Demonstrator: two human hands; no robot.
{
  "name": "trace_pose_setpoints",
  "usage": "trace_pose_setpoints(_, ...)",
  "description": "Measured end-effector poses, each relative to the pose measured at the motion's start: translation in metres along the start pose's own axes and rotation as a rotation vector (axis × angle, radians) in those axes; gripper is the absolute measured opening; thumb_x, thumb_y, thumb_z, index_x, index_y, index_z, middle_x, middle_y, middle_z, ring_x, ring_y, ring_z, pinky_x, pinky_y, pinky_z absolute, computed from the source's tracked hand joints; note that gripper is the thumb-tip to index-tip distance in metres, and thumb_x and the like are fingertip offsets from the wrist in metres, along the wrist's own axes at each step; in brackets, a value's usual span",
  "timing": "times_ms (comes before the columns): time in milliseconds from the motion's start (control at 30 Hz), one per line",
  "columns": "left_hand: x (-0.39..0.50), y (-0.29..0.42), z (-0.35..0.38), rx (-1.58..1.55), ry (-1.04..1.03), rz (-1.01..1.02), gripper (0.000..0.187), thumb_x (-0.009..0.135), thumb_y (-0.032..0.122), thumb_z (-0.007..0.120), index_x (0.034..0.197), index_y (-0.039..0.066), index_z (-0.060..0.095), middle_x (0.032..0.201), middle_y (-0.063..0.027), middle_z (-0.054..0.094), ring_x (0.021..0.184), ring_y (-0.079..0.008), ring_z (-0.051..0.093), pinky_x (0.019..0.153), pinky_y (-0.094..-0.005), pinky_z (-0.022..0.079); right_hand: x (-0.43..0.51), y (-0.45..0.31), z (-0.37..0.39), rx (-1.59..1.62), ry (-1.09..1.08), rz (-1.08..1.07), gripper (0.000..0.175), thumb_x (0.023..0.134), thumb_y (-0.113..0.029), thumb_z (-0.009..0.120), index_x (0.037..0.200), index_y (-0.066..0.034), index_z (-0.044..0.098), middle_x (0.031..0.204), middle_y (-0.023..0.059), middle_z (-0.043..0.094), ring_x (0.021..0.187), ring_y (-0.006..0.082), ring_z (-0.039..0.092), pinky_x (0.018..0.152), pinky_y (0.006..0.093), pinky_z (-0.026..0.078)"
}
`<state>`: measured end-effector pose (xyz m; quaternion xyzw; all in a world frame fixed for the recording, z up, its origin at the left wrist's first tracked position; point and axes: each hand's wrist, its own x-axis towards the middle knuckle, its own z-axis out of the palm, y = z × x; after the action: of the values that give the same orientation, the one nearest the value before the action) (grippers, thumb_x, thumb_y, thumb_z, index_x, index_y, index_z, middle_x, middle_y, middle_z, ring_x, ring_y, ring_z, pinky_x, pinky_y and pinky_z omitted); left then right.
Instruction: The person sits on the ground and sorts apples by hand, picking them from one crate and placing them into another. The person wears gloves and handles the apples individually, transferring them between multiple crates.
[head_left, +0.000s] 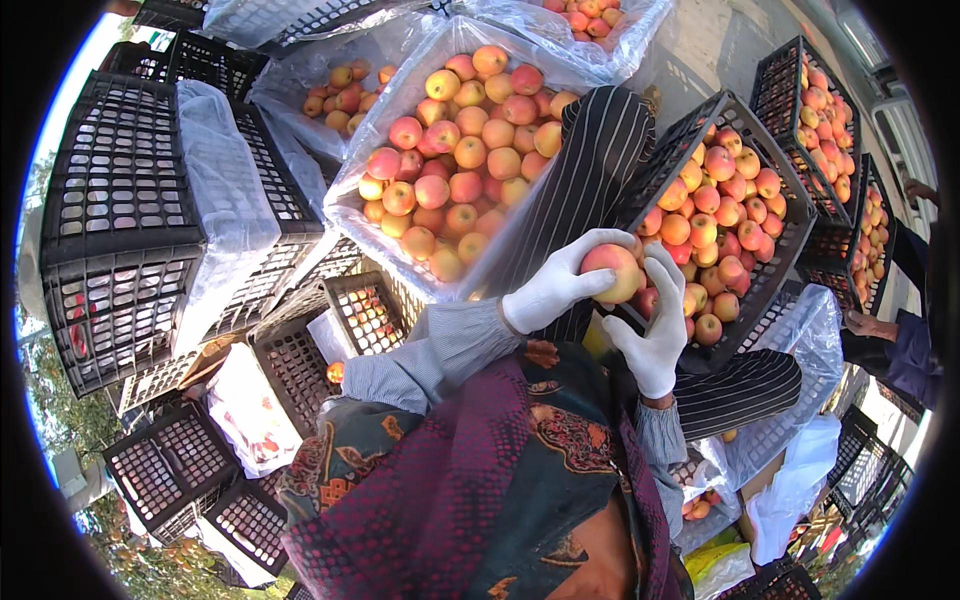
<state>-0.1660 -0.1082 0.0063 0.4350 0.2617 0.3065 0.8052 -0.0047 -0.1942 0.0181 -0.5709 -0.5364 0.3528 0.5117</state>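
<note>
Both my hands wear white gloves. My left hand (561, 286) is closed around a red-and-yellow apple (613, 271), with thumb in front and fingers over its top. Just to the right, my right hand (654, 337) has its thumb and fingers spread apart. Between them shows another apple (645, 301), apparently at the near corner of the black plastic crate (780, 274); I cannot tell whether the fingers touch it. That crate is heaped with apples (703, 230) and leans between my knees. Left of my striped trouser leg (600, 161) stands a crate lined with clear plastic (341, 199), full of apples (470, 151).
Stacked black crates (120, 165) rise on the left, with a plastic sheet (225, 165) over them. More apple-filled crates (776, 105) stand at the far right, near another person's hand (870, 325). A crumpled plastic liner (806, 352) lies by my right knee.
</note>
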Motion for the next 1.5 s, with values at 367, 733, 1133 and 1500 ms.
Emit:
trace_pose_setpoints(367,0.033,0.039,-0.240,1.136,0.909,0.365,0.061,0.076,0.017,0.077,0.131,0.005,0.052,0.120,-0.0161,0.054,0.113,-0.0336,0.053,0.099,-0.0404,0.044,-0.012,0.050,-0.019,0.191,0.238,0.441,0.037,0.088,0.004,0.062,0.124,0.0041,0.060,0.120,0.0089,0.063,0.110,0.0168,0.060,0.096,0.0278,0.046)
trace_pose_setpoints(733,0.046,0.004,-0.334,1.816,1.114,0.248,0.066,0.083,0.029,0.069,0.140,0.008,0.043,0.134,-0.0166,0.050,0.119,-0.0359,0.052,0.098,-0.0492,0.041,-0.032,0.082,-0.033,0.112,0.284,0.456,0.030,0.090,0.003,0.062,0.121,0.0052,0.062,0.113,0.0083,0.066,0.103,0.0158,0.062,0.092,0.0273,0.049)
trace_pose_setpoints(1133,0.011,-0.001,-0.302,1.708,1.000,0.284,0.059,0.083,0.025,0.070,0.135,0.008,0.048,0.131,-0.0167,0.052,0.115,-0.0365,0.053,0.094,-0.0475,0.044,-0.060,0.122,-0.071,-0.184,0.338,0.474,0.025,0.091,-0.003,0.064,0.116,0.0023,0.065,0.106,0.0080,0.068,0.100,0.0155,0.064,0.090,0.0285,0.050)
trace_pose_setpoints(1500,0.087,0.011,-0.331,1.961,0.947,0.053,0.061,0.087,0.032,0.068,0.142,0.021,0.044,0.140,-0.0128,0.044,0.120,-0.0371,0.050,0.095,-0.0502,0.045,-0.067,0.134,-0.093,-0.724,0.292,0.376,0.042,0.076,-0.013,0.073,0.116,-0.0050,0.062,0.117,0.0132,0.064,0.108,0.0325,0.061,0.094,0.0402,0.049)
